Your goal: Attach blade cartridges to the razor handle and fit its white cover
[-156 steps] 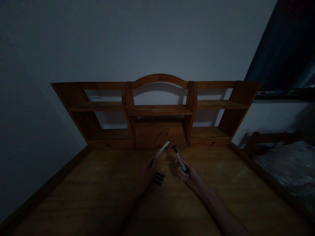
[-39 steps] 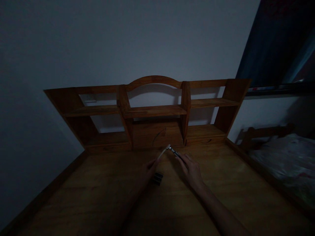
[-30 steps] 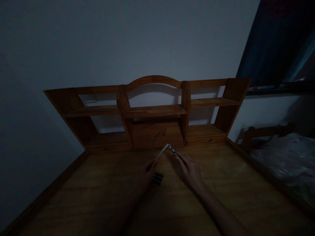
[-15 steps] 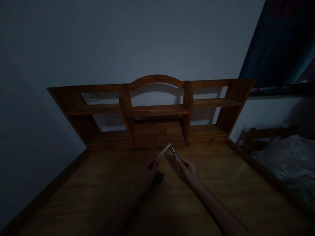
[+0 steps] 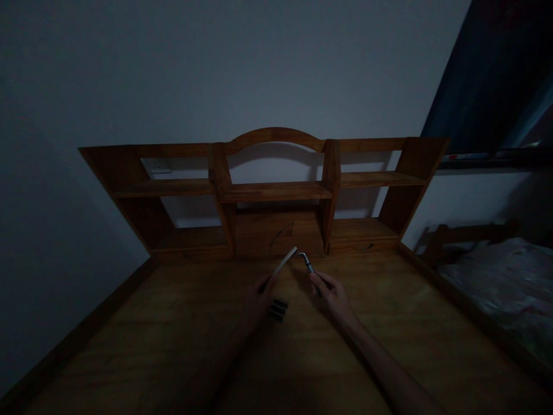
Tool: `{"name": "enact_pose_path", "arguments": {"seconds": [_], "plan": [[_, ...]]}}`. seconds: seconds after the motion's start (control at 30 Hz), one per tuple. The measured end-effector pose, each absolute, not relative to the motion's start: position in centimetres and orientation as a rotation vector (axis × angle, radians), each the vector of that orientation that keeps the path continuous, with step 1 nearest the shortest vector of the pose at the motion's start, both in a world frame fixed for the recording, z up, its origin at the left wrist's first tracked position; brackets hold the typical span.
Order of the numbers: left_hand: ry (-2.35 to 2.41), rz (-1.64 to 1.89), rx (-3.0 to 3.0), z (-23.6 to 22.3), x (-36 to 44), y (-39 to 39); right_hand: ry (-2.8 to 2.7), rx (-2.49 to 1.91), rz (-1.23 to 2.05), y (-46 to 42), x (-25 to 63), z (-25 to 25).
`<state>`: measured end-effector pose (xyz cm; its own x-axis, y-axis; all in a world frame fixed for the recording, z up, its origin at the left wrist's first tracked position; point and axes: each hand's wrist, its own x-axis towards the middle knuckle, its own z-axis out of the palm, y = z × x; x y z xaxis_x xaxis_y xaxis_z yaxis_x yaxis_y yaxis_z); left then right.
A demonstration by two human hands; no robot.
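Left fingers [image 5: 264,284] closed round pale stick [image 5: 284,261], right fingers [image 5: 318,280] round razor-like tool [image 5: 308,264] — ends just apart; best hold stick steady, touch light.

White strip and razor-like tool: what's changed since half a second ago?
The razor-like tool and white strip have drawn apart: the tool's head, which overlapped the strip's tip in view, now shows just right of it, with a gap. Nothing was taken or let go: the left hand still holds the strip, the right hand the tool. The black ribbed piece stays on the desk.
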<state>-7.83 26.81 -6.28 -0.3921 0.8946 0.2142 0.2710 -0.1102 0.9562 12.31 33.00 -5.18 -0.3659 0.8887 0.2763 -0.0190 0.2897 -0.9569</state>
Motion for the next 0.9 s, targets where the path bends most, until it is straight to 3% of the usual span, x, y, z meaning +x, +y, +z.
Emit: {"name": "enact_pose_path", "arguments": {"seconds": [0.57, 0.9], "plan": [[1.751, 1.476, 1.339, -6.4, -7.6, 26.8, -1.375, -0.676, 1.657, 33.4, 11.7, -6.3], [1.735, 1.590, 1.219, -6.8, -8.3, 27.4, -1.401, -0.633, 1.627, 33.3, 11.7, -6.2]]}}
